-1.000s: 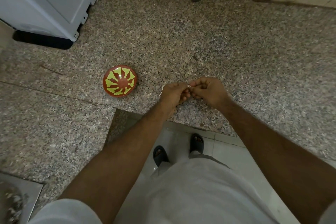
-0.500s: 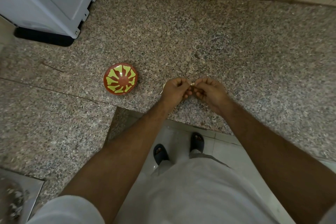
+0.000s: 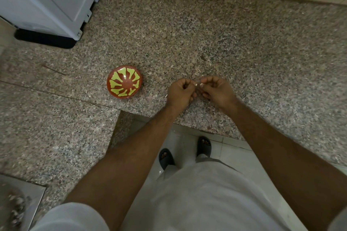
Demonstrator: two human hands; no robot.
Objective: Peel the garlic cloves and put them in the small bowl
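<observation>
A small pale garlic clove (image 3: 197, 84) is pinched between the curled fingertips of the left hand (image 3: 180, 91) and the right hand (image 3: 216, 90), which are held close together just above the speckled granite tabletop (image 3: 225, 39), near its front edge. The small bowl (image 3: 124, 84), red with a yellow-green radial pattern, is set upright on the tabletop to the left of the left hand and apart from it; no contents can be made out in it. A grey appliance (image 3: 48, 0) is seen at the far left corner, and a pale scrap (image 3: 166, 95) is seen beside the left hand.
</observation>
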